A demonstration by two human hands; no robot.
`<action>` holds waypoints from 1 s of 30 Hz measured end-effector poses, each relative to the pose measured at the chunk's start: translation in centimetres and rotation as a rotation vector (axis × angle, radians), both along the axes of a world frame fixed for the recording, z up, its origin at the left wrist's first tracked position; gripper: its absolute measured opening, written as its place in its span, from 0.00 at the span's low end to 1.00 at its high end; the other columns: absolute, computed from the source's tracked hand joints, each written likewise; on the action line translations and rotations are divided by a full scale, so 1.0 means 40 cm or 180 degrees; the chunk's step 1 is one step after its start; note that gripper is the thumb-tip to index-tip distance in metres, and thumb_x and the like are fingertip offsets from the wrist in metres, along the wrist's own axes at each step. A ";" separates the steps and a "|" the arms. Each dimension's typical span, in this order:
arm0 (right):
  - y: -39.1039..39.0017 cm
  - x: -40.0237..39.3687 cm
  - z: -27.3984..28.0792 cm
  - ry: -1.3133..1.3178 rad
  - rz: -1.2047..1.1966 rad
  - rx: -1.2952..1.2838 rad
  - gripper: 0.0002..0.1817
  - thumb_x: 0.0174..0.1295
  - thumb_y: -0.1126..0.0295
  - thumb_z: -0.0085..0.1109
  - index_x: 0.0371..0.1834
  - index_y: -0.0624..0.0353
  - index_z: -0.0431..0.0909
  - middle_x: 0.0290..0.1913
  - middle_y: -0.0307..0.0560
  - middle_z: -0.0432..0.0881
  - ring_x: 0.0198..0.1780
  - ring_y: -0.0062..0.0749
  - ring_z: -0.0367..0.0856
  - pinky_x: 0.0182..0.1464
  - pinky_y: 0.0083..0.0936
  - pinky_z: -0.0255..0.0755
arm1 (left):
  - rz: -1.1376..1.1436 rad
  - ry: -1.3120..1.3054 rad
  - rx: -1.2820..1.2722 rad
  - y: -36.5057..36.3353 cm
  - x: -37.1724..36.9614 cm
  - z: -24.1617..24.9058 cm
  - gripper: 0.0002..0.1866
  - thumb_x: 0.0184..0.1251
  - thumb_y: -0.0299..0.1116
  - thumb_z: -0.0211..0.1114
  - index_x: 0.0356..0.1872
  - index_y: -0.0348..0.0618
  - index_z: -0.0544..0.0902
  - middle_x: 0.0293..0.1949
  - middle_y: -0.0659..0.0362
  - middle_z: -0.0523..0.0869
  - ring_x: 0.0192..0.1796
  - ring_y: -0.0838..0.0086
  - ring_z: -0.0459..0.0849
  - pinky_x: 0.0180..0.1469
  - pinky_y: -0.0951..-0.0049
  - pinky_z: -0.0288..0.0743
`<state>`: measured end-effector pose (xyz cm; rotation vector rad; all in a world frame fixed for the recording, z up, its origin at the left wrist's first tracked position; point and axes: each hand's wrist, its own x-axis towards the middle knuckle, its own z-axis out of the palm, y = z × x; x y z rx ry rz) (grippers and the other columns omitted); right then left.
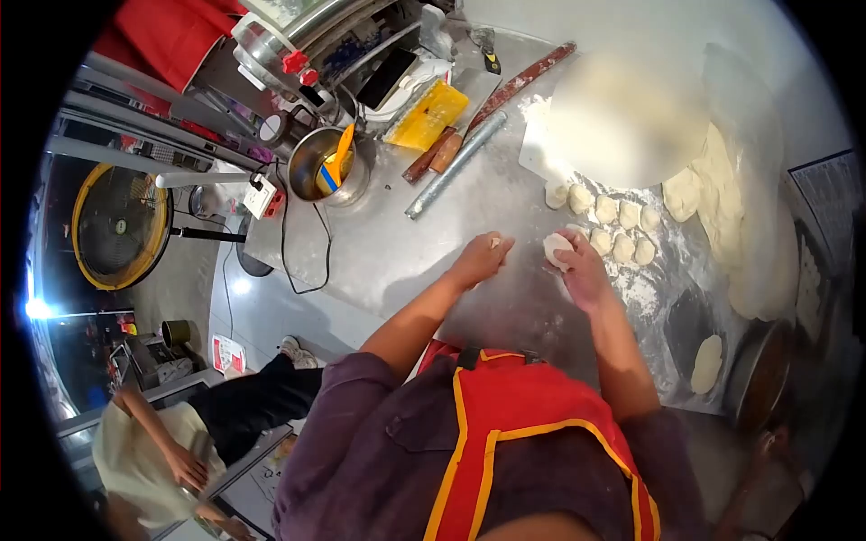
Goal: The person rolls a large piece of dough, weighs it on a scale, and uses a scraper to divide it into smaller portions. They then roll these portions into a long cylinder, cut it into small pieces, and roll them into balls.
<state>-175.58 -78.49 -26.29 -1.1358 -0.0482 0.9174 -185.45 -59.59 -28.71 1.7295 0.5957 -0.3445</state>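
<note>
Above the metal table (361,243), my right hand (585,275) holds a round, pale piece of dough (557,250) between thumb and fingers. To its left, my left hand (480,261) is closed, and a small pale bit, apparently dough, shows at its fingertips. The two hands are apart. Just beyond my right hand, several small dough balls (630,214) sit in rows on the floured surface. A larger mass of dough (722,203) lies farther right, partly under clear plastic. One flat, oval dough piece (708,363) rests near the right edge.
A steel pot (334,167) holds an orange-handled brush (341,155). Near it are a metal rod (456,167), wooden rolling pins (519,81), a yellow scraper (428,115) and a phone (388,77). A black cord (327,261) hangs over the left edge. Another person (162,442) is lower left.
</note>
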 end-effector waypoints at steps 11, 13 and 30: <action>0.033 -0.064 -0.051 -0.2455 -0.0092 -0.1025 0.27 0.63 0.73 0.57 0.66 0.61 0.63 0.59 0.55 0.73 0.60 0.34 0.73 0.58 0.27 0.70 | 0.0726 -0.0753 -0.1707 -0.083 0.056 -0.017 0.18 0.76 0.43 0.50 0.53 0.38 0.76 0.44 0.54 0.82 0.48 0.71 0.81 0.51 0.72 0.76; 0.011 -0.058 -0.047 -0.1910 -0.0403 -0.1100 0.27 0.63 0.73 0.57 0.66 0.61 0.63 0.59 0.55 0.73 0.59 0.35 0.73 0.58 0.28 0.71 | 0.0572 -0.0777 -0.0371 -0.056 0.082 -0.003 0.18 0.76 0.42 0.50 0.53 0.39 0.77 0.45 0.54 0.83 0.49 0.69 0.82 0.52 0.70 0.75; -0.023 -0.058 -0.012 -0.2465 -0.0051 -0.1153 0.18 0.60 0.72 0.60 0.53 0.63 0.77 0.46 0.46 0.82 0.44 0.26 0.80 0.50 0.23 0.74 | -0.0272 -0.1256 0.1429 -0.093 0.087 0.002 0.16 0.65 0.32 0.58 0.54 0.45 0.80 0.44 0.46 0.85 0.48 0.50 0.82 0.48 0.57 0.75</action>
